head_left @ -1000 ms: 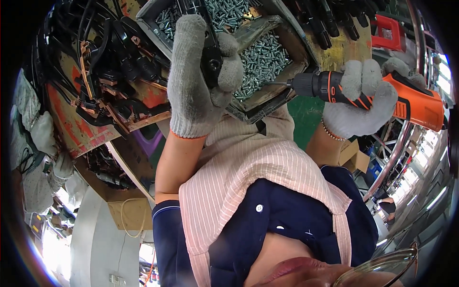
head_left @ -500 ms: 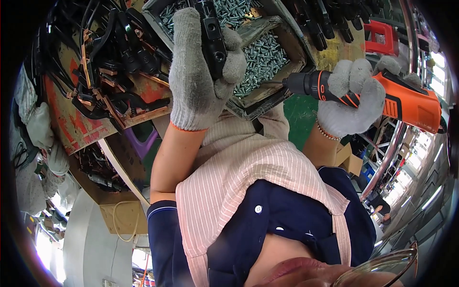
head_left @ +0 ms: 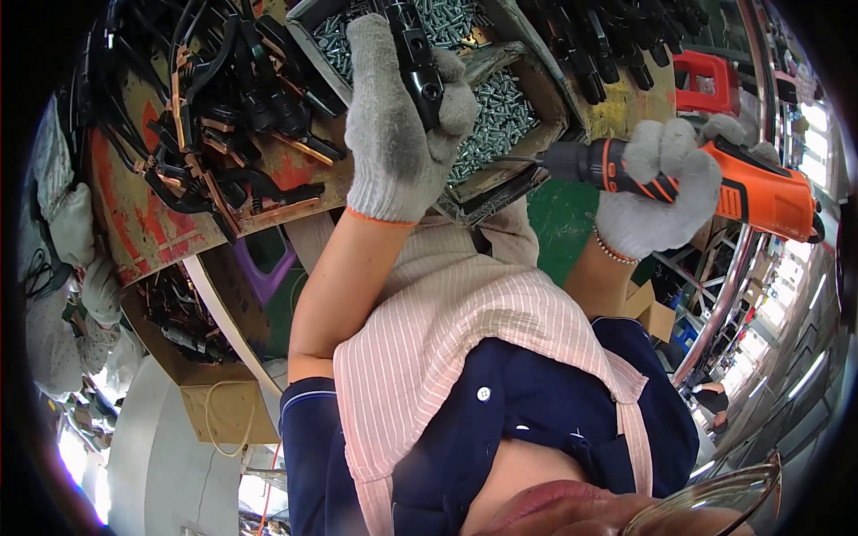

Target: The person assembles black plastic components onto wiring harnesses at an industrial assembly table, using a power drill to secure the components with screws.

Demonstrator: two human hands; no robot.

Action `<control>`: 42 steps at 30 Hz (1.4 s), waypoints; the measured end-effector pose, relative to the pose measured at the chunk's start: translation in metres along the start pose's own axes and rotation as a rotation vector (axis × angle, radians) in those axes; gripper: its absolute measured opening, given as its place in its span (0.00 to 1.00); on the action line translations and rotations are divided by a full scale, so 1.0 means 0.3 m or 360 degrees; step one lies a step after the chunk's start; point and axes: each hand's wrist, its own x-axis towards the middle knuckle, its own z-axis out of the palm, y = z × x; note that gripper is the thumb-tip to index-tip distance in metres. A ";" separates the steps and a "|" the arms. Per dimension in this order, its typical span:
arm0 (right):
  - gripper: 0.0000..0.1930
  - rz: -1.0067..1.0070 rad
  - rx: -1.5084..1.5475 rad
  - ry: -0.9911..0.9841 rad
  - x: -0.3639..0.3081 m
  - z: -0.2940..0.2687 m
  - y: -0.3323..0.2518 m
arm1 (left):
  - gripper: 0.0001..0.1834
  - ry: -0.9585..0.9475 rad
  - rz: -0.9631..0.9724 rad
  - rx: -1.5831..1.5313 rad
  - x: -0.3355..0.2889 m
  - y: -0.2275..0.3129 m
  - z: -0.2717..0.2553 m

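My left hand (head_left: pixel 386 156), in a grey knit glove with an orange cuff edge, is wrapped round a long black part (head_left: pixel 417 55) with round holes along its face. The far end of that part is cut off by the top of the picture. My right hand (head_left: pixel 661 196), gloved too, grips an orange and black electric screwdriver (head_left: pixel 769 195). Its thin bit points left, toward the near edge of a bin of small silver screws (head_left: pixel 500 114), apart from the black part. More silver screws (head_left: pixel 447 25) lie in the bin behind my left hand.
Black clamps with copper-coloured strips (head_left: pixel 234 116) crowd the worn table (head_left: pixel 134 228) at left. Several black parts (head_left: pixel 594 54) lie at the far right, near a red plastic frame (head_left: pixel 706 82). Below the table stands a cardboard box (head_left: pixel 223 413); a purple piece (head_left: pixel 264 272) shows beside it.
My left hand has shifted a little to the right with the black part still in it. The screwdriver in my right hand has barely moved.
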 end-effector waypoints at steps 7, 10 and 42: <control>0.12 0.0001 0.0497 0.0323 0.096 -0.042 -0.055 | 0.29 -0.0139 -0.0138 -0.0099 0.031 0.000 -0.047; 0.10 0.0049 0.0641 0.0271 0.136 -0.056 -0.079 | 0.29 -0.0137 -0.0080 -0.0091 0.025 -0.005 -0.042; 0.16 -0.0725 -0.0517 -0.0350 0.205 0.173 0.029 | 0.32 -0.0029 -0.0119 -0.0022 0.020 -0.008 -0.023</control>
